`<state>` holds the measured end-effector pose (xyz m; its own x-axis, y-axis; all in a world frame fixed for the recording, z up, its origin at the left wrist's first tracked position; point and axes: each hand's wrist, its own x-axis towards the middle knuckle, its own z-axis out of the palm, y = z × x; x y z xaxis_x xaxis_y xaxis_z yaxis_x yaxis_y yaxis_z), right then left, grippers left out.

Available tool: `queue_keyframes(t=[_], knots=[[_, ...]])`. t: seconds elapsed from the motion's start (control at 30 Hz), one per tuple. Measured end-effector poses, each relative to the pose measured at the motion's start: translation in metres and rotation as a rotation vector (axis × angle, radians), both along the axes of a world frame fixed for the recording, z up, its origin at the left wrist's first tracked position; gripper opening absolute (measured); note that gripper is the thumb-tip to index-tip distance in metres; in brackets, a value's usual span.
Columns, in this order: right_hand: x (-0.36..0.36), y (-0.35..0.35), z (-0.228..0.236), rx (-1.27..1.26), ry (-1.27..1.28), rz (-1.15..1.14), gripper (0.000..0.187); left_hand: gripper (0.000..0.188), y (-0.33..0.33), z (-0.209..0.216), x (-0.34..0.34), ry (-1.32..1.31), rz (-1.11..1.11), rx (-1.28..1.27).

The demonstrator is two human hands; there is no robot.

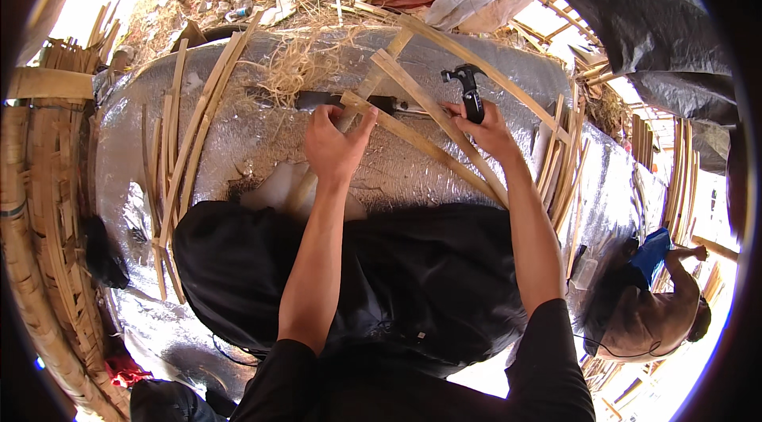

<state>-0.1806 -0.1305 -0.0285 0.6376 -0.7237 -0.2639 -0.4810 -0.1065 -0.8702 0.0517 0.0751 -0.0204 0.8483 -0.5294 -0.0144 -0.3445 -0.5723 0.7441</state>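
Observation:
My left hand (337,144) is closed, thumb and fingers pinching near the end of a bamboo strip (425,144) that slants down to the right. A second strip (436,112) meets it near my right forearm. Another strip (381,77) passes behind my left hand. My right hand (488,134) grips a black claw hammer (472,96) with its head pointing up and away. Between my hands, partly hidden under the strips, lies a long dark tool (317,100) with a metallic section. Beyond the hammer a longer strip (492,77) runs diagonally.
Silvery foil sheeting (262,124) spreads beneath my work. Bamboo strips (202,116) lie at the left, and more (563,160) at the right. Fibrous shavings (298,69) sit at the far side. A co-worker (651,315) is low at the right, beside blue cloth (651,255).

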Motion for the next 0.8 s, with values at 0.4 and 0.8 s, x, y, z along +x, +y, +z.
queue_keyframes(t=[0.4, 0.8], knots=[[0.014, 0.071, 0.026, -0.289, 0.141, -0.171, 0.035, 0.009, -0.011, -0.019, 0.084, -0.236, -0.617, -0.071], [0.013, 0.074, 0.032, -0.378, 0.098, -0.236, 0.029, 0.047, 0.014, -0.007, 0.128, -0.586, -0.989, 0.129]])
